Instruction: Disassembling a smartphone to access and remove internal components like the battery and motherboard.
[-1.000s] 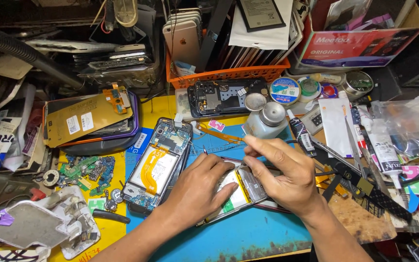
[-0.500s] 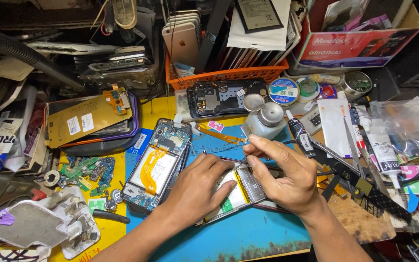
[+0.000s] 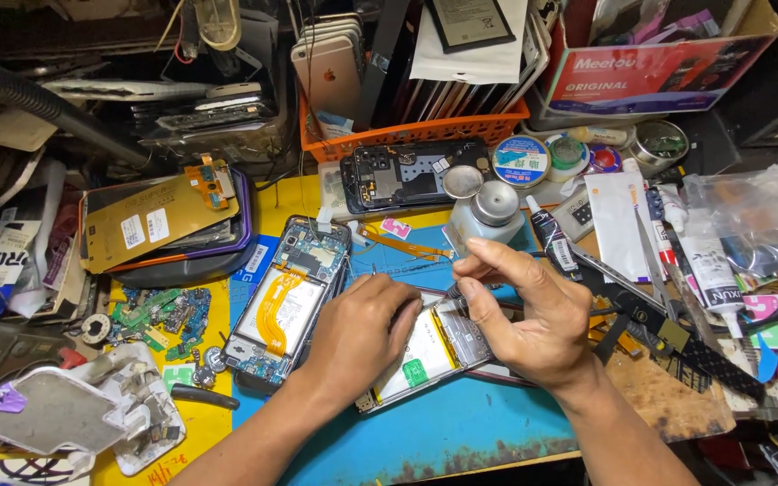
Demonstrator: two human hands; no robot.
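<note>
1. We rest our left hand [image 3: 357, 333] palm down on the opened phone [image 3: 429, 346] in the middle of the blue mat [image 3: 461, 432], fingers curled over its upper left edge and pressing it flat.
2. Our right hand [image 3: 529, 310] pinches a thin dark tool [image 3: 455, 290] between thumb and forefinger, the other fingers curled in; the tip meets the phone's top end (exactly what it touches is too small to tell).
3. The phone lies tilted, back cover off, showing a pale battery with a small green sticker.
4. Just to the left, touching our left hand's knuckles, lies a second opened phone [image 3: 285, 301] with an orange flex cable across its battery.
5. Beyond our hands stands a grey dispenser bottle [image 3: 488, 216] with a metal cap, and behind it a black phone frame [image 3: 411, 175] lies in front of an orange basket [image 3: 407, 135] full of upright phones and screens.
6. Far left, a gold-backed display panel [image 3: 155, 220] lies on a stack of screens, with small green circuit boards [image 3: 159, 315] on the yellow surface below it.
</note>
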